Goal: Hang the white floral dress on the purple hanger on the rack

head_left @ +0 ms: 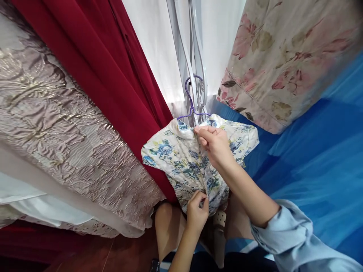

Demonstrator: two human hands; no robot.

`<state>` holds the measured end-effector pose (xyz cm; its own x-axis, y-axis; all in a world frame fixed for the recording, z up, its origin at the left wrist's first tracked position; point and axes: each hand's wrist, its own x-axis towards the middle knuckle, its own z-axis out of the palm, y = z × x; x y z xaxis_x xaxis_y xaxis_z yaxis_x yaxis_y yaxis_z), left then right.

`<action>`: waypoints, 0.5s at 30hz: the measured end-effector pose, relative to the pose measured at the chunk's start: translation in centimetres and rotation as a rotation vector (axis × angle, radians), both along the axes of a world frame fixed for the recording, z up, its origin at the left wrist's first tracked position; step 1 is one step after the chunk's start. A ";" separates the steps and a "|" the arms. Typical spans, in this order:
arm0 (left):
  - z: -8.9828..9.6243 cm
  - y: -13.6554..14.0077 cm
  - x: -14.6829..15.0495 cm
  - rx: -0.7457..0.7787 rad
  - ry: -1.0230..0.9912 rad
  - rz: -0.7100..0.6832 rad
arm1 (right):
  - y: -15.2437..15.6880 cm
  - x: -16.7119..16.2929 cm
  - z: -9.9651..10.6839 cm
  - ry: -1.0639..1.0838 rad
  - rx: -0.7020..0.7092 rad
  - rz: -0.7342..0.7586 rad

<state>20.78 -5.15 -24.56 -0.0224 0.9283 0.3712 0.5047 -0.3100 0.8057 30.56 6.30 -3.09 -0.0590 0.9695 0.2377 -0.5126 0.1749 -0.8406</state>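
A white dress with blue and green flowers point(181, 166) hangs in front of me on a purple hanger point(191, 107), its short sleeves spread to both sides. My right hand point(217, 145) pinches the cloth at the neckline, at the top of the centre seam. Lower on the same seam, my left hand point(197, 211) is closed, fingers curled against the cloth. Whether a zip pull lies under either set of fingertips cannot be made out. The bottom of the dress is partly hidden behind my left hand.
Silvery metal rack bars point(187, 56) stand behind the hanger. To the left hang a dark red cloth point(113, 87) and a pinkish brocade garment point(70, 139). On the right are a pink-flowered garment point(272, 68) and blue tulle point(309, 162). My knees are below the dress, above a reddish floor point(93, 253).
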 end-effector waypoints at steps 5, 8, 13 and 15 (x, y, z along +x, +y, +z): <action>3.9 0.9 -0.5 0.119 -0.027 0.065 | -0.8 0.4 -1.7 -0.052 0.051 -0.007; 10.0 3.1 -1.2 0.290 -0.095 0.144 | -1.6 1.3 -2.5 -0.068 0.109 -0.015; 19.2 7.9 -2.0 0.460 0.104 0.037 | -2.6 2.8 -1.9 -0.179 0.142 -0.043; 21.0 8.7 -1.7 0.493 0.238 0.002 | -2.4 3.1 -1.5 -0.230 0.156 -0.068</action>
<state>19.08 3.58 -3.55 0.1134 0.6429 0.7575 0.6561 -0.6210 0.4288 33.64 3.91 -4.57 -0.0645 0.9258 0.3724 -0.2942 0.3389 -0.8936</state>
